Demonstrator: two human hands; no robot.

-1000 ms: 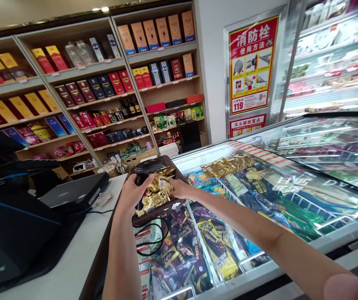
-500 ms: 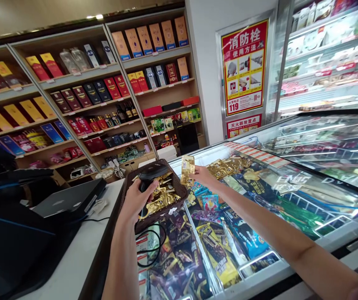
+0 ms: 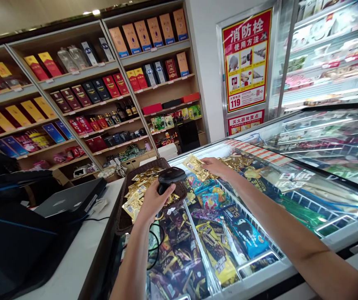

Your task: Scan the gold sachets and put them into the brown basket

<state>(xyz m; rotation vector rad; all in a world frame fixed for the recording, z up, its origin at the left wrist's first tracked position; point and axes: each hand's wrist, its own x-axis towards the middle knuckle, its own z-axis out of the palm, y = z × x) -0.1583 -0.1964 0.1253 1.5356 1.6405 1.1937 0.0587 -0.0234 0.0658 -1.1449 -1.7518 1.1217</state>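
Left hand wrapped round the handle of the black scanner, I see its head pointing right, over the wicker basket's right side. Just past that head, right and a touch farther, the gold packet, near but apart, long axis slanting down rightward; my right hand pinches its right edge. Beyond, more gold packets at the freezer.
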